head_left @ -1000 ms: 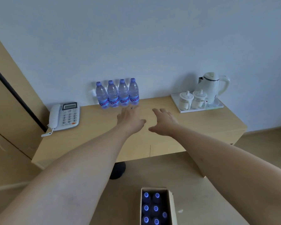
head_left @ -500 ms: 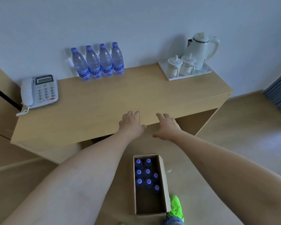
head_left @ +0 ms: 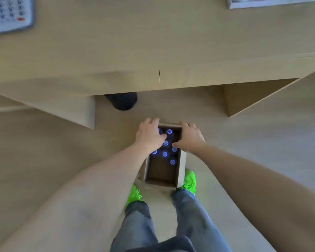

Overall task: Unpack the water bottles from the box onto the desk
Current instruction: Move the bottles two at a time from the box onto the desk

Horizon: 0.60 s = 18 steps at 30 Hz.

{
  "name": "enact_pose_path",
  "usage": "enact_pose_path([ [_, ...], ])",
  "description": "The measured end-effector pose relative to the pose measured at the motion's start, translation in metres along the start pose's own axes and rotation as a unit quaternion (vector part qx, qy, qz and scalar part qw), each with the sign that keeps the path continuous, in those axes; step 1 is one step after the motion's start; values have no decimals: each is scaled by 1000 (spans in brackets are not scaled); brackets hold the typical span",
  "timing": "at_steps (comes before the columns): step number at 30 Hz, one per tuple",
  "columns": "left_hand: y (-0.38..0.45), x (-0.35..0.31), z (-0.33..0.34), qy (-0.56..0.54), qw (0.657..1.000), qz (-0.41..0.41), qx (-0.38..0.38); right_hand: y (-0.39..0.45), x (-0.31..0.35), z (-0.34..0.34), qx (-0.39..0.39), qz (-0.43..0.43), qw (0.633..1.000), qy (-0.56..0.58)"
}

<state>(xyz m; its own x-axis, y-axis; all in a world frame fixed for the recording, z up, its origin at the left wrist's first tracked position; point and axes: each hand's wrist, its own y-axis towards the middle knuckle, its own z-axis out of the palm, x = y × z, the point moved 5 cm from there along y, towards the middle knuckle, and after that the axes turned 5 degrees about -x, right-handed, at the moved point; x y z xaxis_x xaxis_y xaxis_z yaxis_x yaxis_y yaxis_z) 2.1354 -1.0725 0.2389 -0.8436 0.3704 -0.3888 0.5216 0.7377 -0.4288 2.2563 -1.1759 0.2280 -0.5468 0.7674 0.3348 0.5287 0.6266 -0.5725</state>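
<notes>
**Two hands over the box**

The left hand (head_left: 150, 135) and right hand (head_left: 190, 138) hover apart over the box's far end, fingers relaxed, gripping nothing; seven blue bottle caps (head_left: 165, 154) show inside the cardboard box (head_left: 180, 171) on the floor; beyond, the desk (head_left: 135, 42) carries one telephone (head_left: 9, 13) and one tray (head_left: 273, 1).

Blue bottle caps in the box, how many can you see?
7 caps. Far end: one, one part-hidden by the left hand. Middle. Nearer. The hands may hide more.
</notes>
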Motion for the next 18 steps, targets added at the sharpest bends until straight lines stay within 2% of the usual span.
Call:
enact_pose_path([
  [9,-9,93,121,-59,995,-57,52,10,-60,154,68,96,992,48],
  [18,5,161,231,-77,992,-77,71,35,-91,271,50,172,980,90],
])
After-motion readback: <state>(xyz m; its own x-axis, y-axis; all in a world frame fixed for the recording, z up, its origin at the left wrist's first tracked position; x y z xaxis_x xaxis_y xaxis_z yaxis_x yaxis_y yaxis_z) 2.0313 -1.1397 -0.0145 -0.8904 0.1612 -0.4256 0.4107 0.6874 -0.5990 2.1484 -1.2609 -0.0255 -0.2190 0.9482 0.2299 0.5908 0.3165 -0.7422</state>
